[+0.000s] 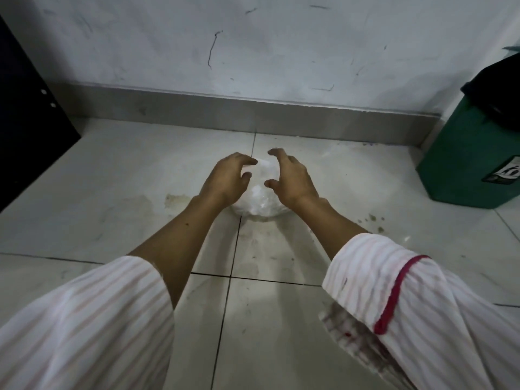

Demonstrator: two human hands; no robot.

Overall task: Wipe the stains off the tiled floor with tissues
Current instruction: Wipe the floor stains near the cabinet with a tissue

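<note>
step: pre-wipe, hands going for the tissue supply, no tissue pulled yet by my read
tissues: white crumpled wad/pack [260, 194] on the tiled floor [112, 175], right on the grout cross, near the wall skirting [281, 114]
L hand [228, 180]: over the wad's left side, fingers curled claw-like, maybe touching it; can't tell if it's actually gripping
R hand [289, 178]: on the right side, fingers bent and spread, nothing held, gap to the wad visible
stains: yellowish patch [176, 201] just left of the wad; dark spots [372, 220] to the right, toward the green bin [464, 153]
next: close both hands on the wad, separate a few sheets, press flat on the yellow patch, rub w/ firm strokes
risk: thin tissue prob shreds if the floor's wet
</note>
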